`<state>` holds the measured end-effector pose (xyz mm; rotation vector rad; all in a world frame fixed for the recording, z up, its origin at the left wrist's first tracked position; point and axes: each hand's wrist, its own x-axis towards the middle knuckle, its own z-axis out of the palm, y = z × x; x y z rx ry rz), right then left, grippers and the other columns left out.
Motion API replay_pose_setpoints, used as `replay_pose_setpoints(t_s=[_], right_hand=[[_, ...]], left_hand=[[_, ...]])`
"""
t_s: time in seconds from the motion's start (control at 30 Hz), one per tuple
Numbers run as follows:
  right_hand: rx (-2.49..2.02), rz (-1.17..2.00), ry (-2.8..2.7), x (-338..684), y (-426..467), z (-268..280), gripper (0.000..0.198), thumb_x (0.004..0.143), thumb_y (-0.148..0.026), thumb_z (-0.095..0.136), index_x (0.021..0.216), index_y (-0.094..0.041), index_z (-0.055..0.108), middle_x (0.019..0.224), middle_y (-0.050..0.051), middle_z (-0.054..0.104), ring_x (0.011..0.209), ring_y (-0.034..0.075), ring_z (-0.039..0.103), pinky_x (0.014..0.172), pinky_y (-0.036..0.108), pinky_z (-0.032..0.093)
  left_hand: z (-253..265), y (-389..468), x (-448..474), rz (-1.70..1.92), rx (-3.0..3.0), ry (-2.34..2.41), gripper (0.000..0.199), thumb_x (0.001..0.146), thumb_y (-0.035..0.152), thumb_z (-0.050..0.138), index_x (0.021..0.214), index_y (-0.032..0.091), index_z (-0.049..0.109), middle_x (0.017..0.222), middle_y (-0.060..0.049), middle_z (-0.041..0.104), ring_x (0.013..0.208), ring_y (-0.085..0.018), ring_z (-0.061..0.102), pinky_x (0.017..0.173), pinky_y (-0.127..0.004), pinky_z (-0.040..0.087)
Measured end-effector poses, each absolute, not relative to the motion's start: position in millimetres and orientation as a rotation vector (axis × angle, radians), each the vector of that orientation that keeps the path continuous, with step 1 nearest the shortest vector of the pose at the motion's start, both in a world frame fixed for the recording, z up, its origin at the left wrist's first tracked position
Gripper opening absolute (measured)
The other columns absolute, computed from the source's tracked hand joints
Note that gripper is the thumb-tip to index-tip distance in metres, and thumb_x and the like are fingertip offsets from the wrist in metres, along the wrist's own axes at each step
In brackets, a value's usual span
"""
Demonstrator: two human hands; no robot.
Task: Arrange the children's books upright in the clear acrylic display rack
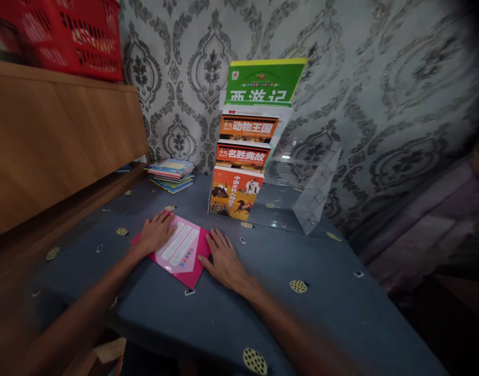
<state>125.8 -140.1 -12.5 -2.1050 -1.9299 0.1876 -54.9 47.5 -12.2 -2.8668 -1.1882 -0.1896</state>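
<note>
A pink book point(182, 245) lies flat on the table, turned at an angle, with a pale panel of small text on its upward face. My left hand point(156, 232) rests across its left part, fingers stretched out over the cover. At the book's right edge is my right hand point(225, 261), its thumb apart from its extended fingers and the tips touching the border. Just beyond stands a clear tiered display rack point(313, 188). Its left column holds several upright books, with an orange book point(236, 193) in front and a green book point(263, 81) at the top.
A stack of books point(171, 175) sits at the table's back left. Left of it is a wooden cabinet point(62, 141) bearing a red plastic basket point(82, 39). A dark blue patterned cloth point(263, 292) covers the table. Patterned wallpaper point(341, 68) is behind; pale fabric point(431, 219) hangs at right.
</note>
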Motion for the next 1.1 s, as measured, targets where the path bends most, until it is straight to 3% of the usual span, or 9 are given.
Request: replay_pose_setpoints(t_s=[0.13, 0.27, 0.5, 0.9, 1.1], right_hand=[[-2.11, 0.122, -1.896, 138.5, -154.0, -11.8, 0.053, 0.099, -0.034, 0.047, 0.144, -0.007, 0.054, 0.157, 0.02, 0.044, 0.151, 0.032, 0.032, 0.124, 0.057, 0.019], [-2.081, 0.107, -1.946, 131.4, -161.1, -11.4, 0.049, 0.1, -0.031, 0.046, 0.143, -0.009, 0.055, 0.15, 0.02, 0.053, 0.148, 0.032, 0.038, 0.123, 0.06, 0.019], [-1.906, 0.247, -2.073, 109.4, -141.0, -16.1, 0.069, 0.101, -0.042, 0.049, 0.154, -0.001, 0.036, 0.161, 0.024, 0.034, 0.153, 0.033, 0.027, 0.124, 0.055, 0.025], [-1.94, 0.346, -2.053, 164.6, -203.7, -11.6, 0.07, 0.105, -0.049, 0.041, 0.156, -0.001, 0.033, 0.163, 0.02, 0.03, 0.154, 0.029, 0.025, 0.127, 0.049, 0.022], [-1.934, 0.251, -2.001, 180.0, -235.7, -27.9, 0.068, 0.103, -0.049, 0.046, 0.158, -0.013, 0.032, 0.163, 0.015, 0.033, 0.153, 0.03, 0.027, 0.126, 0.052, 0.025]], left_hand=[[-9.1, 14.6, -58.4, -0.18, -2.826, -1.102, 0.051, 0.102, 0.046, 0.038, 0.144, 0.024, 0.054, 0.151, -0.015, 0.052, 0.13, -0.037, 0.053, 0.097, -0.054, 0.046], [-7.2, -23.0, -46.0, -0.218, -2.874, -0.956, 0.048, 0.1, 0.046, 0.044, 0.143, 0.026, 0.055, 0.146, -0.015, 0.056, 0.124, -0.037, 0.054, 0.094, -0.054, 0.046], [-12.5, -30.4, -31.6, -0.316, -2.943, -0.825, 0.043, 0.103, 0.033, 0.036, 0.14, 0.028, 0.058, 0.143, -0.013, 0.058, 0.128, -0.033, 0.053, 0.106, -0.061, 0.039], [-25.8, -10.7, -38.0, -0.348, -2.942, -0.82, 0.055, 0.103, 0.046, 0.027, 0.143, 0.022, 0.057, 0.148, -0.014, 0.057, 0.131, -0.033, 0.056, 0.108, -0.059, 0.041], [-25.1, -22.2, -42.9, -0.355, -3.021, -0.62, 0.05, 0.104, 0.046, 0.03, 0.137, 0.025, 0.062, 0.147, -0.014, 0.057, 0.129, -0.033, 0.058, 0.114, -0.062, 0.035]])
